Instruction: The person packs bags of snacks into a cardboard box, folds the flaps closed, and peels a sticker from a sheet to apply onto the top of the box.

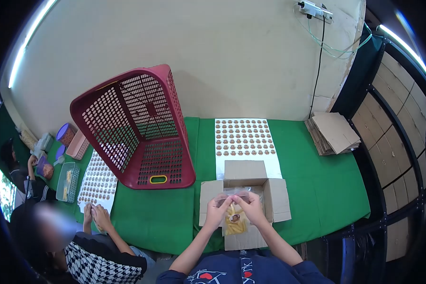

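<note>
Left grip (217, 210) and right grip (252, 209) are close together at the lower centre of the frame, thumbs and fingers clamped on the top edge of a clear plastic bag (236, 228). The bag hangs below the fingers; it contains yellow stick-shaped pieces and bears a round label. Behind it is an open cardboard box (281, 201), flaps spread, with clear plastic inside; the contents are partly hidden. Above the box, at frame centre, a sheet of round stickers (242, 137) lies on the green-covered tabletop (319, 165). Left of centre stands a tilted red plastic basket (158, 163). Flattened cardboard (333, 131) is stacked at right. At lower left, a co-worker's hands (98, 217) are beside further sticker sheets (97, 183); a pale green basket (74, 173) sits just left of these.
</note>
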A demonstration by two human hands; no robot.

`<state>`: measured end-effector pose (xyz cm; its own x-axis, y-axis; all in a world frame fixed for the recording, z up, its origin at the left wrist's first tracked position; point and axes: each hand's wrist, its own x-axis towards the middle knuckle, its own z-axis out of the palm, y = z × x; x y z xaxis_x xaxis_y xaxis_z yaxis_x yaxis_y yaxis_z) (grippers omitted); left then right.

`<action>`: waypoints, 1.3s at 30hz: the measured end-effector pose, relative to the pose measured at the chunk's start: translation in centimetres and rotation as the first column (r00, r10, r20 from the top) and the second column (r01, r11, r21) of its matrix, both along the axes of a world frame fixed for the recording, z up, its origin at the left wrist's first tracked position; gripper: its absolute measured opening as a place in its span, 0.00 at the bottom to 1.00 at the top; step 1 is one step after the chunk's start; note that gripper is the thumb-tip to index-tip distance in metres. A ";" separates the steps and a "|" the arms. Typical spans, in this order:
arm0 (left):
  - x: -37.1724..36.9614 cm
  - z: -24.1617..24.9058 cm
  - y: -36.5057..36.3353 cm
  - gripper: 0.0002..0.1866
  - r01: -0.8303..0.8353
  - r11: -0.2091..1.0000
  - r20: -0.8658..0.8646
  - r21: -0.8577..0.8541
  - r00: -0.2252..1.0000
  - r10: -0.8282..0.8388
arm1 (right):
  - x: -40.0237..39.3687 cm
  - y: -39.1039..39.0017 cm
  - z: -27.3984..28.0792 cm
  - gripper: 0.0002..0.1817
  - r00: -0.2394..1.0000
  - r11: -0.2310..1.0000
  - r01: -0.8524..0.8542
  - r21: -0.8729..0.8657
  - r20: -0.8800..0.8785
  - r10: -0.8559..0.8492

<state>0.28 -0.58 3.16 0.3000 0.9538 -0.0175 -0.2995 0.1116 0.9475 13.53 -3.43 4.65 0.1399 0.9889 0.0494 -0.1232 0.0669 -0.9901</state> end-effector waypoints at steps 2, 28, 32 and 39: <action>0.0 0.1 0.2 0.06 -0.020 1.000 -0.013 0.011 1.000 0.020 | -0.5 0.1 0.1 0.08 0.997 0.999 0.049 -0.010 -0.057 -0.050; -1.7 -0.1 1.3 0.09 -0.113 0.954 -0.326 0.278 0.923 0.204 | 0.2 0.3 0.1 0.10 0.937 0.950 0.275 0.148 0.181 -0.300; -0.6 0.9 0.8 0.14 -0.211 0.791 -0.289 0.574 0.852 0.437 | 0.1 0.2 1.6 0.09 0.850 0.906 0.361 0.222 0.321 -0.418; -0.5 1.8 0.1 0.13 -0.146 0.870 -0.287 0.471 0.907 0.308 | -2.0 -0.3 2.0 0.11 0.875 0.933 0.008 0.360 0.449 -0.181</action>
